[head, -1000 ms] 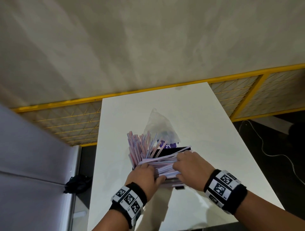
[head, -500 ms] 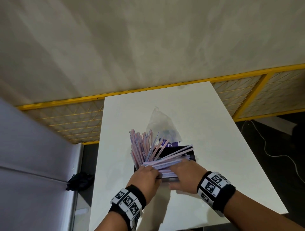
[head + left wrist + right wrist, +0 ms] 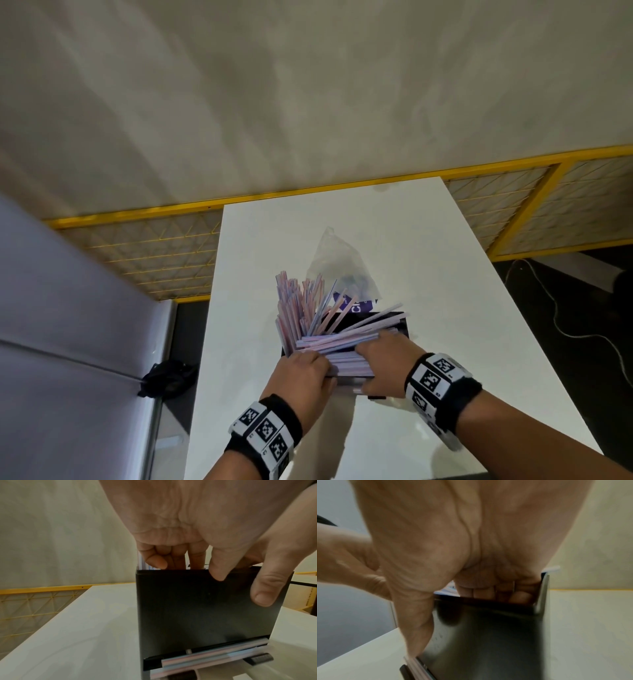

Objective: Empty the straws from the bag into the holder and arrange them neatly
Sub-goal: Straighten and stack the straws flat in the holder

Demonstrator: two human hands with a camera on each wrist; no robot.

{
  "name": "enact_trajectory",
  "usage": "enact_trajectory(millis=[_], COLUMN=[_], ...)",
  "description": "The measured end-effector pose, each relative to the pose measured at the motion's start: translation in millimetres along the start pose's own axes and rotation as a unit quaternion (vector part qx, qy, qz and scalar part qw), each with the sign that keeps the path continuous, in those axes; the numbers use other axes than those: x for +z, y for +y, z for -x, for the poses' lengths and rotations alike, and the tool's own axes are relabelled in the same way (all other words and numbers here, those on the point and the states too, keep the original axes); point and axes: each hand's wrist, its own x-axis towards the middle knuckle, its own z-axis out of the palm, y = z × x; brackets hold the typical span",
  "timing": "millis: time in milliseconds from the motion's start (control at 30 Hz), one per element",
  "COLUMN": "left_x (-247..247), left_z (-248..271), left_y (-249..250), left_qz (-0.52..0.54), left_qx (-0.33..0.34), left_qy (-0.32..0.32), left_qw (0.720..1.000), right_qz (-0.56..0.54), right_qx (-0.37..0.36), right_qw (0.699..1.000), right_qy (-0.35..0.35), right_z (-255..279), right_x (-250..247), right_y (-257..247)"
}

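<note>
Item: black holder (image 3: pixel 399 323), box-shaped, standing on the white table (image 3: pixel 428 260) toward its near end. In the left wrist view its dark front wall (image 3: pixel 197 608) is upright, with a slot at the foot where several straws lie across.

Contents: pink, blue and white straws (image 3: pixel 301 308). At the holder's left end a cluster stands up and fans outward. Over the holder's top a second layer lies nearly flat, tips reaching past its right end. Not yet even.

Left hand (image 3: pixel 301 377): at the holder's near-left corner, fingers curled down into the top among the straws, thumb (image 3: pixel 219 566) over the front wall. The wrist view shows fingertips (image 3: pixel 157 561) tucked inside the rim. Whether it actually grips straws cannot be told.

Right hand (image 3: pixel 383 363): at the holder's near-right part, fingers curled over the flat layer of straws and dipping inside the rim, thumb (image 3: pixel 416 628) stretched down the outside of the front wall. A narrow pinch about the wall and straws.

Bag (image 3: pixel 339 263): clear plastic, crumpled, lying on the table just behind the holder, a purple printed label at its nearer edge.

Surroundings: yellow mesh fence (image 3: pixel 144 246) beyond the table's far end; a dark bundle (image 3: pixel 168 378) on the floor to the holder's left.
</note>
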Motion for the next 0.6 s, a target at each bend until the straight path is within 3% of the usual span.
enact_trajectory(millis=[167, 367, 600], left_x=[1.3, -0.7, 3.4], left_z=[-1.4, -2.6, -2.2], left_y=[5.8, 8.6, 10.8], left_qz=[0.015, 0.013, 0.017], left_qx=[-0.017, -0.032, -0.048], left_qy=[-0.007, -0.016, -0.027], left_qw=[1.0, 0.999, 0.998], right_qz=[0.023, 0.014, -0.011], right_qx=[0.014, 0.013, 0.017], right_qw=[0.999, 1.0, 0.998], right_qy=[-0.042, -0.022, -0.056], right_z=[-7.0, -12.2, -12.4], right_x=[3.2, -3.8, -5.3], right_y=[-0.9, -0.4, 2.0])
